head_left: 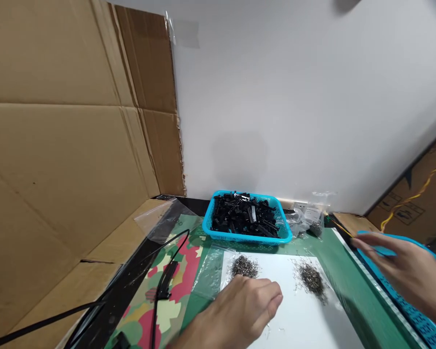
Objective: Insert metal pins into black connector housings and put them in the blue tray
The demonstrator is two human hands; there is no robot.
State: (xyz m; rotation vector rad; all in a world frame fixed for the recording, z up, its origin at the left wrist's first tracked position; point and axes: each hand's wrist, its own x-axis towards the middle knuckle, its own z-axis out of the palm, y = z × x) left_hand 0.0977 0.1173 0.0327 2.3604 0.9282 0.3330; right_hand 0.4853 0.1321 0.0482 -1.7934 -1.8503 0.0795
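Note:
My left hand (249,308) is over the white sheet (290,320), its fingers curled together and pointing down. What lies between its fingertips, if anything, is hidden. Just beyond it sits a pile of tiny metal pieces (244,265), and a second pile of metal pieces (312,278) lies farther right on the sheet. My right hand (403,264) hovers by the blue basket (396,293) at the right edge, thumb and fingers drawn together. A thin yellow wire (339,228) reaches its fingertips in the view; whether they touch it cannot be told.
A blue basket (247,238) full of black plastic parts (245,215) stands at the back. Clear bags (307,220) lie beside it. A black cable (160,281) crosses the patterned mat (170,315) on the left. Cardboard (58,145) walls the left side.

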